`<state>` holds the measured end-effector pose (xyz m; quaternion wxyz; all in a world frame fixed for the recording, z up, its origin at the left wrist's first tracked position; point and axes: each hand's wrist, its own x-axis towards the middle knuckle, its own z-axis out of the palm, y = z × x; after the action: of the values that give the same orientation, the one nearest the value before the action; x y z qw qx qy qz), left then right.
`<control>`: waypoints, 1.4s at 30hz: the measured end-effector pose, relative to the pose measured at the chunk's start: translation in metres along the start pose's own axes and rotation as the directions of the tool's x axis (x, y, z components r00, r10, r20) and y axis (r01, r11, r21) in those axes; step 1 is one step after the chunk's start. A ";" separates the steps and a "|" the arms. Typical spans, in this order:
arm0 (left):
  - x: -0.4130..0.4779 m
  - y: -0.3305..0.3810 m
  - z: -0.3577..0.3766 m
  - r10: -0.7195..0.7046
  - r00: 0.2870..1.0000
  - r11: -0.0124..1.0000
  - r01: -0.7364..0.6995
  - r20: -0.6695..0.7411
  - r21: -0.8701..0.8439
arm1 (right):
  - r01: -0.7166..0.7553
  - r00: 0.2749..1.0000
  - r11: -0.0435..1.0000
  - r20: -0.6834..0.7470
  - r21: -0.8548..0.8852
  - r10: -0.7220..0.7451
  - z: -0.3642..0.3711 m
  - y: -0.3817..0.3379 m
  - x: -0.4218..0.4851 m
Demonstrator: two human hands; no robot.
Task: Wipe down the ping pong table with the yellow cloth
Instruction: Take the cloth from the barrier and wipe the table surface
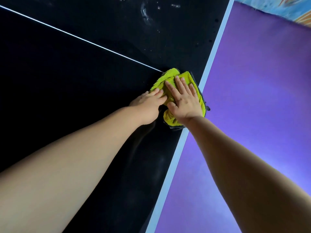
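Note:
The yellow cloth (175, 78), bunched with a dark grey underside, lies on the black ping pong table (84, 81) right beside its white edge stripe (212, 59). My right hand (185, 100) lies flat on top of the cloth with fingers straight and spread. My left hand (148, 105) rests next to it, its fingers pressing on the cloth's left side. A thin white centre line (84, 39) runs across the table to the cloth.
White smears and specks (146, 12) mark the table surface beyond the cloth. To the right of the table's edge lies a purple floor (252, 89). A patterned blue and orange surface (286, 7) shows at the top right corner.

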<state>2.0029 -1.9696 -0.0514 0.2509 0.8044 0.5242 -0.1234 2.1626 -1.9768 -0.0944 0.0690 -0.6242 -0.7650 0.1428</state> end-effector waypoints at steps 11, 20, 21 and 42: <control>-0.132 -0.010 0.056 0.110 0.993 0.994 -0.110 0.047 -0.007 | -0.047 0.998 0.998 -0.037 0.046 0.048 0.030 -0.081 -0.129; -0.292 -0.030 0.125 0.209 0.975 0.975 -0.214 0.077 0.056 | -0.126 0.991 0.990 -0.042 0.069 0.129 0.067 -0.189 -0.276; -0.313 -0.033 0.133 0.230 0.970 0.970 -0.235 0.081 0.057 | -0.137 0.989 0.988 -0.047 0.072 0.141 0.072 -0.204 -0.295; -0.510 -0.105 0.218 0.509 0.839 0.817 -0.541 0.189 0.199 | -0.426 0.902 0.905 -0.079 0.007 0.425 0.139 -0.388 -0.489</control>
<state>1.7079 -2.4500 -0.0284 0.2072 0.9327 0.2453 -0.1639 1.8639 -2.5415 -0.0729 0.0630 -0.7817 -0.6076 0.1255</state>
